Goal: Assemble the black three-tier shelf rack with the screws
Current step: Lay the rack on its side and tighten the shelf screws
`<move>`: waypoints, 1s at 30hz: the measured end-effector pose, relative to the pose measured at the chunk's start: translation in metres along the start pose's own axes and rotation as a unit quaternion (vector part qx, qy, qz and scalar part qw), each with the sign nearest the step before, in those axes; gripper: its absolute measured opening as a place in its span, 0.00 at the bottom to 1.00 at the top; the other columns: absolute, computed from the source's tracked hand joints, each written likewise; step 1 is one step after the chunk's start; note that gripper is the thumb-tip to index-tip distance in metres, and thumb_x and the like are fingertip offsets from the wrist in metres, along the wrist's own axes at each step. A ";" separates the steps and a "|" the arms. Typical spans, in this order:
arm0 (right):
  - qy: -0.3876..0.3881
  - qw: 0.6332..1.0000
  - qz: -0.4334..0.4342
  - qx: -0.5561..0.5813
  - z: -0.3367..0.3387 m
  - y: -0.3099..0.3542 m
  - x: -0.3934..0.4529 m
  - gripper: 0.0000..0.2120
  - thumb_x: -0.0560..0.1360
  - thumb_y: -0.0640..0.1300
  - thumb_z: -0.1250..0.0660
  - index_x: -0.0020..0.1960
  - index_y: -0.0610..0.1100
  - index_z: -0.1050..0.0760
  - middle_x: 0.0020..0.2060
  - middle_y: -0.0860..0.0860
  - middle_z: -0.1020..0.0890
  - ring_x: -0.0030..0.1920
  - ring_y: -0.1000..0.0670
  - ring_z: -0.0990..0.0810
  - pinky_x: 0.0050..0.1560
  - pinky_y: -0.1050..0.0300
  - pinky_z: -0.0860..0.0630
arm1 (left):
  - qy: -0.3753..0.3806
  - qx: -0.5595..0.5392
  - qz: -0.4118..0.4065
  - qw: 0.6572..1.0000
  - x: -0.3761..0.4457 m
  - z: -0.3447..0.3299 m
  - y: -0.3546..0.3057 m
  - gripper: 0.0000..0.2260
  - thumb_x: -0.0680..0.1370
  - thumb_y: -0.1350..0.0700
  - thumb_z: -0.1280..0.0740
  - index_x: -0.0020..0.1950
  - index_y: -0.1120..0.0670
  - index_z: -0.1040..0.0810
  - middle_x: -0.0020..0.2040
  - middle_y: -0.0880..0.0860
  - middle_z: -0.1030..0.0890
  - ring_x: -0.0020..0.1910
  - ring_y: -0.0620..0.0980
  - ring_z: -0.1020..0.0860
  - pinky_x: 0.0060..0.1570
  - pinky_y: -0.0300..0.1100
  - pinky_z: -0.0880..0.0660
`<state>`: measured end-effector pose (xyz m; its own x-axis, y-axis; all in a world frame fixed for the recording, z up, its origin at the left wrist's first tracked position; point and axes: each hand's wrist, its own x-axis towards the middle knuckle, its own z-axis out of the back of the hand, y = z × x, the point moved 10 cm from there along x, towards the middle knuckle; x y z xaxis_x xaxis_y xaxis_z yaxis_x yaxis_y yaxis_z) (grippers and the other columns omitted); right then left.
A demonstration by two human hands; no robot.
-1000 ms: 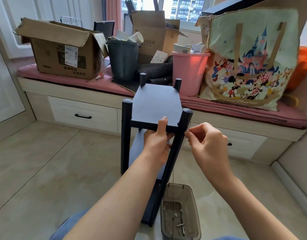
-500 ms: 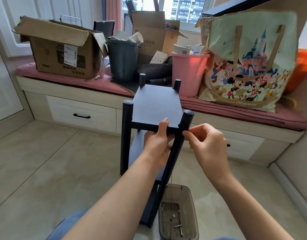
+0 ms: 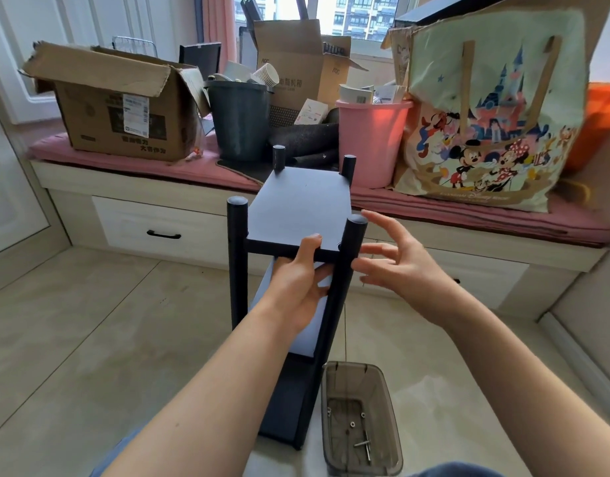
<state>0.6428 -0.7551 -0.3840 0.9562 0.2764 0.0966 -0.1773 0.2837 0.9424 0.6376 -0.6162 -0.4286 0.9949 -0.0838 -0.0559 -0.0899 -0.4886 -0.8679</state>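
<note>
The rack (image 3: 298,215) stands upright on the floor, its near-right post (image 3: 344,270) vertical. The left hand (image 3: 298,284) grips the top shelf's near edge; the right hand (image 3: 400,266), fingers spread and empty, hovers just right of that post, nearer the tray (image 3: 386,425) of screws (image 3: 363,445).

I see the rack (image 3: 298,208) as smooth matt black, the bin (image 3: 360,418) as smoky translucent plastic holding shiny metal screws (image 3: 363,445), the floor (image 3: 90,339) as glossy tile.
</note>
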 end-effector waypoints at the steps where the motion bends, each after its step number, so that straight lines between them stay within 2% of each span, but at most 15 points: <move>1: 0.046 0.998 -0.009 0.037 -0.007 -0.001 0.005 0.37 0.70 0.45 0.22 0.71 0.66 0.35 0.59 0.46 0.20 0.57 0.50 0.17 0.57 0.50 0.19 | 0.007 0.007 0.009 1.000 -0.002 0.002 -0.001 0.18 0.84 0.53 0.39 0.72 0.59 0.29 0.64 0.61 0.19 0.60 0.59 0.18 0.64 0.64 0.27; 2: 0.086 0.993 -0.017 0.077 -0.014 -0.002 0.009 0.39 0.70 0.42 0.22 0.72 0.66 0.35 0.62 0.44 0.21 0.59 0.46 0.18 0.60 0.47 0.21 | 0.016 0.013 0.019 1.000 -0.003 0.005 -0.002 0.19 0.84 0.53 0.40 0.72 0.60 0.29 0.64 0.60 0.19 0.60 0.58 0.18 0.64 0.63 0.26; 4: 0.136 0.981 -0.030 0.134 -0.028 -0.002 0.016 0.37 0.69 0.38 0.24 0.73 0.58 0.32 0.64 0.42 0.22 0.61 0.41 0.19 0.61 0.45 0.22 | 0.029 0.027 0.039 0.998 -0.007 0.011 -0.005 0.18 0.84 0.51 0.39 0.71 0.59 0.26 0.62 0.59 0.18 0.59 0.55 0.18 0.61 0.58 0.24; 7: 0.153 0.975 -0.035 0.159 -0.044 -0.001 0.023 0.32 0.69 0.35 0.25 0.71 0.45 0.29 0.62 0.42 0.19 0.61 0.41 0.19 0.59 0.51 0.21 | 0.014 0.071 0.062 0.995 -0.014 0.029 -0.012 0.17 0.83 0.46 0.38 0.66 0.56 0.23 0.56 0.54 0.14 0.54 0.51 0.15 0.57 0.55 0.24; 10: 0.142 0.977 -0.026 0.155 -0.055 0.004 0.028 0.30 0.67 0.34 0.24 0.68 0.42 0.26 0.58 0.42 0.17 0.59 0.42 0.18 0.59 0.53 0.21 | -0.047 0.153 0.057 0.985 -0.024 0.058 -0.026 0.17 0.82 0.44 0.37 0.61 0.56 0.21 0.50 0.51 0.13 0.48 0.48 0.14 0.63 0.56 0.26; 13: 0.115 0.986 -0.025 0.116 -0.062 0.007 0.032 0.32 0.64 0.37 0.21 0.66 0.43 0.24 0.54 0.42 0.16 0.57 0.43 0.17 0.61 0.50 0.23 | -0.132 0.225 0.000 0.965 -0.041 0.086 -0.051 0.12 0.81 0.48 0.34 0.54 0.57 0.21 0.46 0.53 0.14 0.42 0.49 0.14 0.60 0.55 0.23; 15: 0.104 0.989 -0.031 0.099 -0.068 0.008 0.034 0.34 0.61 0.40 0.19 0.66 0.44 0.23 0.52 0.42 0.15 0.55 0.44 0.16 0.61 0.52 0.22 | -0.204 0.330 -0.119 0.914 -0.059 0.099 -0.083 0.08 0.79 0.51 0.30 0.48 0.55 0.24 0.43 0.53 0.17 0.40 0.50 0.15 0.54 0.48 0.21; 17: 0.096 0.990 -0.035 0.094 -0.071 0.009 0.035 0.34 0.60 0.42 0.18 0.64 0.48 0.22 0.51 0.43 0.15 0.54 0.45 0.16 0.60 0.53 0.22 | -0.225 0.444 -0.264 0.826 -0.082 0.088 -0.115 0.09 0.75 0.54 0.26 0.46 0.53 0.25 0.44 0.51 0.20 0.45 0.49 0.20 0.48 0.32 0.25; 19: 0.100 0.991 -0.038 0.086 -0.075 0.010 0.035 0.30 0.61 0.44 0.18 0.61 0.51 0.20 0.50 0.44 0.14 0.53 0.47 0.15 0.58 0.54 0.23 | -0.170 0.529 -0.347 0.756 -0.089 0.063 -0.125 0.14 0.72 0.53 0.22 0.53 0.51 0.22 0.53 0.47 0.21 0.57 0.46 0.26 0.57 0.25 0.34; 20: 0.104 0.990 -0.039 0.084 -0.077 0.011 0.035 0.28 0.62 0.45 0.19 0.60 0.52 0.20 0.49 0.45 0.14 0.52 0.48 0.15 0.57 0.55 0.23 | -0.132 0.561 -0.353 0.737 -0.085 0.053 -0.121 0.20 0.71 0.51 0.21 0.60 0.51 0.21 0.58 0.46 0.22 0.65 0.45 0.30 0.65 0.27 0.38; 22: 0.106 0.990 -0.041 0.089 -0.077 0.010 0.036 0.28 0.61 0.47 0.18 0.60 0.52 0.19 0.49 0.45 0.14 0.50 0.50 0.15 0.56 0.55 0.23 | -0.075 0.591 -0.325 0.734 -0.071 0.040 -0.111 0.28 0.71 0.48 0.22 0.69 0.52 0.24 0.68 0.47 0.25 0.76 0.45 0.40 0.77 0.42 0.47; 24: 0.108 0.988 -0.044 0.102 -0.078 0.009 0.035 0.28 0.60 0.48 0.18 0.60 0.53 0.18 0.50 0.45 0.14 0.50 0.50 0.16 0.57 0.54 0.24 | -0.040 0.597 -0.304 0.742 -0.059 0.032 -0.104 0.29 0.73 0.46 0.25 0.71 0.52 0.26 0.72 0.48 0.26 0.80 0.45 0.45 0.79 0.49 0.57; 27: 0.114 0.987 -0.044 0.105 -0.078 0.006 0.034 0.26 0.63 0.50 0.19 0.60 0.56 0.19 0.53 0.48 0.14 0.56 0.49 0.17 0.62 0.51 0.25 | -0.017 0.602 -0.306 0.738 -0.049 0.025 -0.096 0.22 0.75 0.46 0.28 0.68 0.49 0.23 0.71 0.46 0.24 0.80 0.46 0.43 0.78 0.52 0.63; 30: 0.106 0.988 -0.033 0.107 -0.075 0.004 0.033 0.24 0.69 0.53 0.22 0.63 0.56 0.21 0.54 0.49 0.15 0.57 0.48 0.17 0.59 0.51 0.23 | -0.028 0.579 -0.311 0.753 -0.045 0.030 -0.094 0.18 0.77 0.48 0.29 0.66 0.47 0.22 0.69 0.44 0.23 0.79 0.44 0.41 0.77 0.49 0.68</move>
<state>0.6561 -0.6761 -0.4007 0.8898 0.4561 -0.0149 -0.0411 0.1126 0.9928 0.6024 -0.5403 -0.3589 0.8310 -0.0985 0.5474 0.4618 0.6707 -0.5804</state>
